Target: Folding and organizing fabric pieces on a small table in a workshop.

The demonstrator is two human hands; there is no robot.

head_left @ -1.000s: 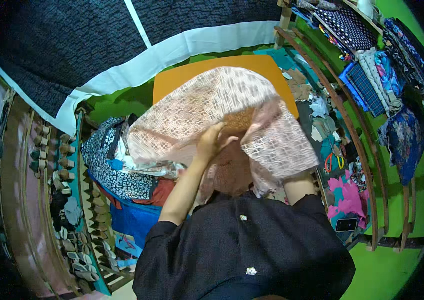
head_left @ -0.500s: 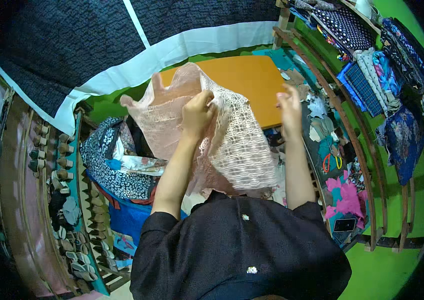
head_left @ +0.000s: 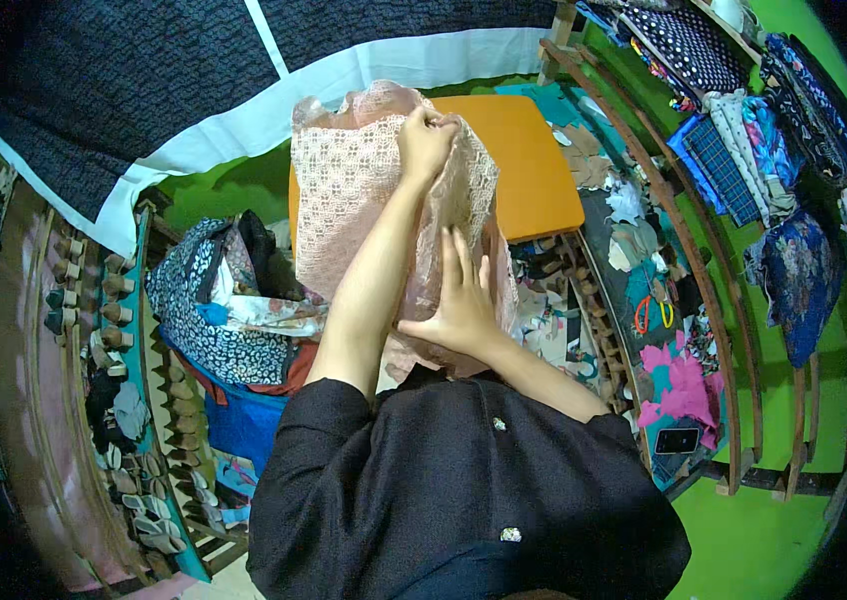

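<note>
A pale pink lace cloth (head_left: 344,200) hangs upright in front of me, over the near edge of an orange table (head_left: 529,165). My left hand (head_left: 427,140) is raised and pinches the cloth's top edge, fingers closed on it. My right hand (head_left: 459,300) is lower, with its fingers spread flat against the hanging cloth near its lower part. The cloth's bottom end is hidden behind my arms and my black shirt.
A heap of blue patterned cloths (head_left: 214,310) lies to my left. On the right, curved wooden racks (head_left: 704,260) hold folded fabrics (head_left: 744,130), cut pink pieces (head_left: 684,385), orange-handled scissors (head_left: 649,312) and a phone (head_left: 677,440). The floor (head_left: 764,530) is green.
The lace cloth, earlier spread wide over the table, now hangs gathered and upright. My left hand has risen with its top edge; my right hand has dropped and lies flat on it.
</note>
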